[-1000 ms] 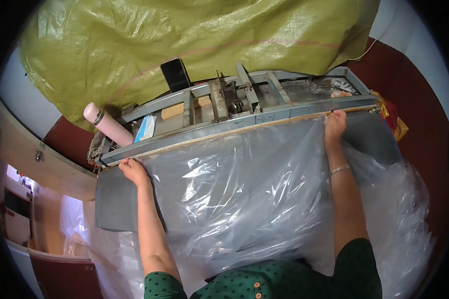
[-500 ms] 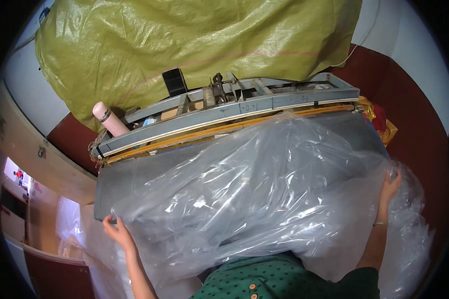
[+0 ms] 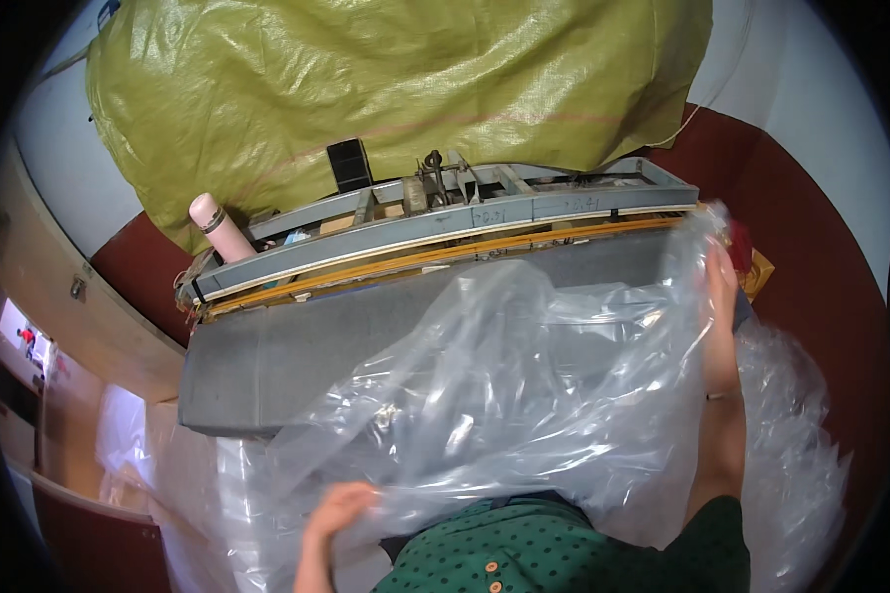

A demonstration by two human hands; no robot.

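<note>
A large crumpled sheet of clear plastic film [image 3: 524, 395] lies over the grey padded work surface [image 3: 257, 371] and hangs down around me. My right hand [image 3: 720, 282] is raised at the surface's far right corner, its fingers closed on a bunched part of the film. Low on the near side, close to my green dotted shirt [image 3: 564, 544], my left hand [image 3: 346, 506] pinches the film's near edge; motion slightly blurs its fingers. Between both hands the film stretches in shiny folds.
Behind the surface runs a grey metal frame [image 3: 366, 229] with orange strips along it. A pink flask [image 3: 220, 227] and a black phone [image 3: 349, 165] stand there. Yellow woven sheeting [image 3: 405, 79] covers the back. More clear film [image 3: 791, 465] hangs at right; a wooden door [image 3: 79, 277] is left.
My left hand has come inward and nearer to me, baring the surface's left end. My right hand has gone up and left toward the far corner, pulling film along.
</note>
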